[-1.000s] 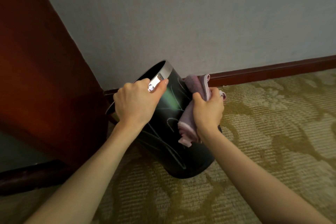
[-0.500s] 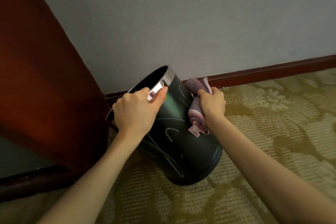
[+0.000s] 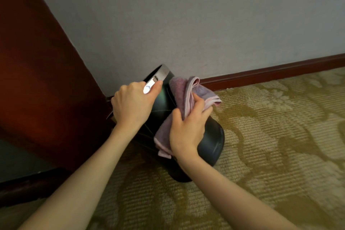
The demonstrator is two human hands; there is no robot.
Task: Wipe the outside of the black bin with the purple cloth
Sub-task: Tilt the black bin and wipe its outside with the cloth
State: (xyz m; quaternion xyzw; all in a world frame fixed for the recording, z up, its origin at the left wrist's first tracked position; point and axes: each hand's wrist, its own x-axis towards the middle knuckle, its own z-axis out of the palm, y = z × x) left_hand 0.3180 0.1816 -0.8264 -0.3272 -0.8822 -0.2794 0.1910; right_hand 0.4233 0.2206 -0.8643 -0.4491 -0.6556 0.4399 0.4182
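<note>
The black bin (image 3: 211, 141) with a shiny metal rim stands tilted on the carpet, its mouth leaning toward the wooden panel on the left. My left hand (image 3: 133, 104) grips the rim at the top and holds the bin tilted. My right hand (image 3: 188, 127) presses the purple cloth (image 3: 182, 91) flat against the bin's side, fingers closed over it. The cloth drapes from near the rim down below my palm. Much of the bin's side is hidden by my hands and the cloth.
A dark red wooden panel (image 3: 41, 73) stands close on the left, touching or nearly touching the bin. A grey wall (image 3: 186, 20) with a dark wooden skirting board (image 3: 276, 73) runs behind. Patterned beige carpet (image 3: 280, 145) spreads to the right and front.
My right hand has slid down the bin's side and spread the cloth out from a bunched wad. The bin is tilted further over. My left hand keeps its grip on the rim.
</note>
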